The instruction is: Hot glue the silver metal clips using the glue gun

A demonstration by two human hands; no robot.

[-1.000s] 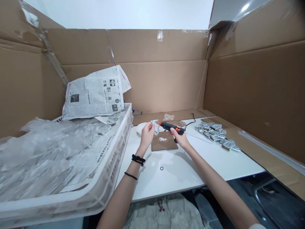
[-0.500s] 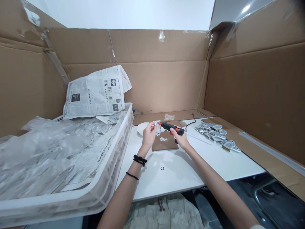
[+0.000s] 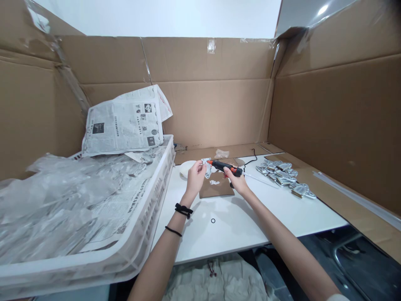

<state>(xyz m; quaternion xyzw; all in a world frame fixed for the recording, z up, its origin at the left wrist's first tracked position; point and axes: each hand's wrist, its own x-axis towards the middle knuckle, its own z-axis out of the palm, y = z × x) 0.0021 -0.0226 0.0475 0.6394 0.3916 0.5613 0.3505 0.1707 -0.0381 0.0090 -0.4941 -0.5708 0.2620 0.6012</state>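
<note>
My right hand [image 3: 237, 179] is closed around a black and orange hot glue gun [image 3: 226, 167], with a clear glue stick [image 3: 260, 180] poking out of its back end. The gun's orange nozzle meets a small silvery-white flat piece [image 3: 207, 169], which my left hand [image 3: 196, 177] pinches by its left side. What exactly the piece is, I cannot make out. Under both hands lies a brown cardboard sheet [image 3: 216, 190] with a small white cut-out shape [image 3: 214, 182] on it. A white round dish [image 3: 185, 168] is partly hidden behind my left hand.
Several silvery pieces [image 3: 282, 172] lie heaped on the white table [image 3: 238, 234] at right. A small black ring [image 3: 213, 220] rests near the front. At left stands a white plastic crate [image 3: 147, 234] with plastic bags and newspaper [image 3: 123, 123]. Cardboard walls [image 3: 209, 113] surround the table.
Both hands, the glue gun and the silvery-white piece keep nearly the same place. Only a very slight shift of the whole view shows.
</note>
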